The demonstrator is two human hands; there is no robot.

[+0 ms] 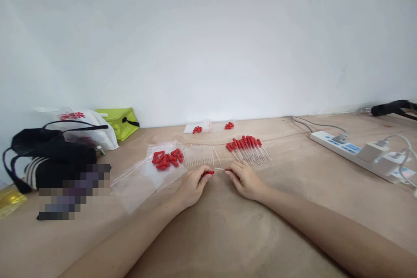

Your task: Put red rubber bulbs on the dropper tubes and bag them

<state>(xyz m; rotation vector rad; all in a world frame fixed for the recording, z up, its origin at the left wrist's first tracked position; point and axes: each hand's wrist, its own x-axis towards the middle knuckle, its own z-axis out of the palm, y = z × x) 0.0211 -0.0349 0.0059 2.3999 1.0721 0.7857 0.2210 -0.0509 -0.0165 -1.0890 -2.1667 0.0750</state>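
Note:
My left hand (194, 184) is closed on a red handle (208, 173), whose tip shows between thumb and forefinger. Across a small gap, my right hand (243, 180) pinches a thin metal shaft (219, 169) that points left toward the handle. The two do not clearly touch. Behind my left hand, several loose red handles (167, 159) lie on clear plastic bags (140, 182). A row of thin metal shafts (199, 155) is laid out beside them. Just beyond my right hand, several red-handled pieces with shafts (249, 145) lie side by side.
Two small bags with red pieces (197, 130) (229, 125) lie near the wall. On the right is a white power strip (355, 153) with plugs and cables. Black bags (61, 160), a white bag (94, 128) and a green bag (120, 122) stand at the left.

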